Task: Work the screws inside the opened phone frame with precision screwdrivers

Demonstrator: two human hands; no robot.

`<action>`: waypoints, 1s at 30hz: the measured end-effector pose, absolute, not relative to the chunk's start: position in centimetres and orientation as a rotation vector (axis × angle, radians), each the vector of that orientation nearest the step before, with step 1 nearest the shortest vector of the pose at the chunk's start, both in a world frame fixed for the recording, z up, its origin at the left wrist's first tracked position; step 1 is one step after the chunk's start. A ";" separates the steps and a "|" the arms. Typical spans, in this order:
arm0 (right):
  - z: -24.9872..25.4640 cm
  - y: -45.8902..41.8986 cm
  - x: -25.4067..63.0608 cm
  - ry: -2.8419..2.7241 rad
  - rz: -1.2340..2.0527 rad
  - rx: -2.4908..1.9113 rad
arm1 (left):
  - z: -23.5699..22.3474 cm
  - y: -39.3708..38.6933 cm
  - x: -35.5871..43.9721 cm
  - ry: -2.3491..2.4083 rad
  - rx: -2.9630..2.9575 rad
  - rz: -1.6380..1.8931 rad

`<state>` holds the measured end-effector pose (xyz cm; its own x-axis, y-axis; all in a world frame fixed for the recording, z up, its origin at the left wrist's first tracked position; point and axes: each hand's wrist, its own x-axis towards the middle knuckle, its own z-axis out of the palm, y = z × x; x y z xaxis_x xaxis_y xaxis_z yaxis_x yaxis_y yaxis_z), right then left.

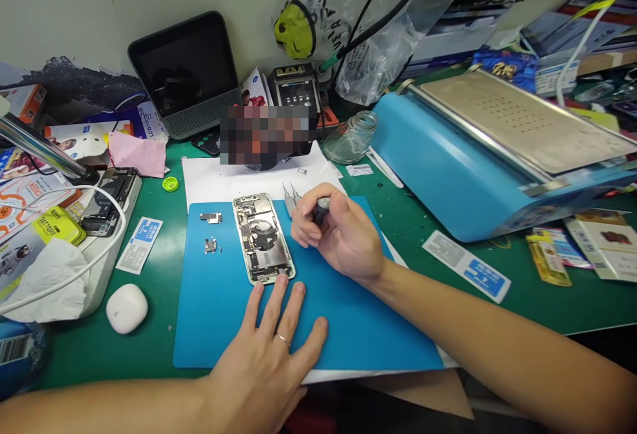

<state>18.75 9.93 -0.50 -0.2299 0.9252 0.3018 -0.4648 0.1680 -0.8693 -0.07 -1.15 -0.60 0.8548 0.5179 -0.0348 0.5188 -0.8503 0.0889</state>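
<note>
An opened smartphone point(264, 238) lies on the blue mat point(318, 308), its inner parts and metal plates showing. My left hand point(269, 341) is spread flat with a ring on one finger, fingertips at the phone's lower edge. My right hand point(343, 231) is closed around a black-handled screwdriver point(322, 210); its lower end is hidden by the fingers. Pointed tweezers point(291, 196) show just behind that hand, partly covered. Left of the phone sit a small metal-shielded part point(211, 217) and a small circuit board piece point(211, 245) with tiny bits beside it.
A blue machine with a metal plate point(448, 162) stands at the right, near a glass jar point(351, 135). A dark-screened display point(186, 75) leans at the back. A white earbud case point(127, 308), a cable and boxes occupy the left. Printed cards point(466, 266) lie about.
</note>
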 end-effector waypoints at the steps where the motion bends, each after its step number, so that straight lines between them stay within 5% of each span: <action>1: -0.4 10.0 18.8 -1.158 1.416 -0.545 | -0.6 -1.1 -0.1 0.820 2.932 -0.019; 13: -1.3 9.8 18.7 -1.369 1.306 -0.591 | -0.4 -1.2 0.0 0.817 2.945 -0.025; 23: -0.2 10.6 20.3 -2.212 0.276 -0.504 | -0.4 -1.2 -0.2 0.847 2.940 -0.022; 30: 0.4 10.6 20.9 -2.293 0.131 -0.629 | -0.2 -1.3 -0.2 0.833 2.913 -0.060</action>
